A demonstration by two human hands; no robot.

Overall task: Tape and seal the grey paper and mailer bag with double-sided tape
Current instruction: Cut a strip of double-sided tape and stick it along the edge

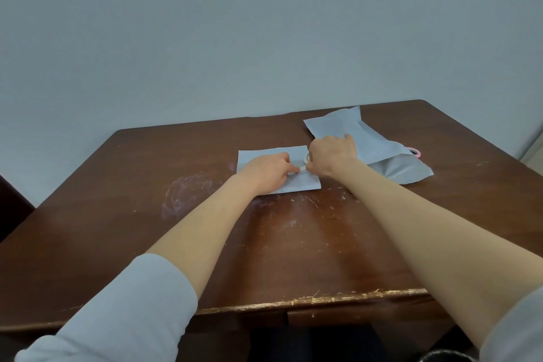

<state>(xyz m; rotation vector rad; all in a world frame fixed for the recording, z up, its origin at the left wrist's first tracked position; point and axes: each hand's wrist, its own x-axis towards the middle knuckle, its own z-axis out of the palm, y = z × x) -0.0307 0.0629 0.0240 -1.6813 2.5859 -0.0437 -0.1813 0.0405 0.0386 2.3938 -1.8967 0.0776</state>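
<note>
Left hand point(266, 170) pinches tape end point(300, 169) over grey paper point(302, 184); right hand point(332, 156) grips double-sided tape roll point(306, 157). Risk: strip twists or lands crooked, lifting the unweighted sheet

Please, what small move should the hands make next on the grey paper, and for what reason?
Probably the left hand should press the tape end flat onto the grey paper while the right hand draws the tape roll away. The left hand pinches the end, the right hand holds the roll close beside it, and only a short strip shows between them.
</note>
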